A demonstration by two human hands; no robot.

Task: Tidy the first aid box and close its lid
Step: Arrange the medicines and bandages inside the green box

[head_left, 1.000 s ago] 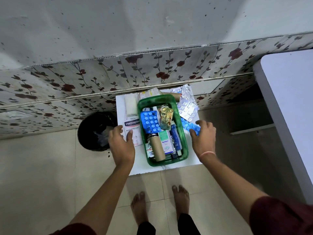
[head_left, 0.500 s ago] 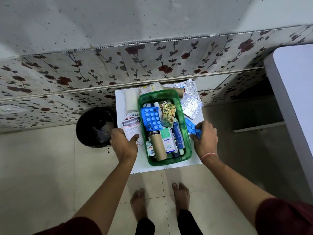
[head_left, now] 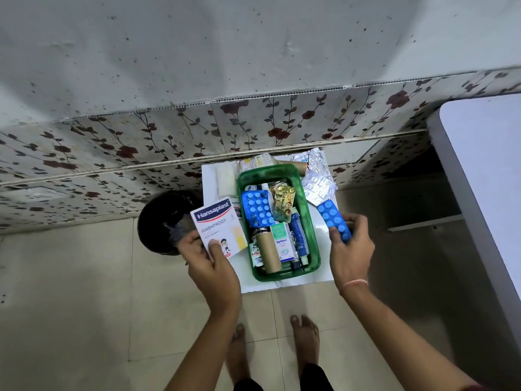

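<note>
An open green first aid box (head_left: 315, 249) stands on a small white table (head_left: 287, 284). It holds a blue blister pack (head_left: 258, 206), a gold foil strip (head_left: 284, 199), a cardboard tube (head_left: 269, 251), an Optibex carton (head_left: 281, 244) and tubes. My left hand (head_left: 210, 263) holds a white Hansaplast plaster box (head_left: 218, 227), lifted left of the green box. My right hand (head_left: 351, 249) grips a second blue blister pack (head_left: 332, 218) to the right of the green box. No lid is visible.
Silver blister strips (head_left: 317, 182) lie on the table at the back right, a white gauze pad (head_left: 225, 179) at the back left. A black bin (head_left: 166, 218) stands on the floor left of the table. A white tabletop (head_left: 485, 179) is at right. My bare feet (head_left: 304, 340) are below.
My left hand has lifted the Hansaplast box off the table and tilted it up. My right hand has picked up the blue blister pack from the table beside the box.
</note>
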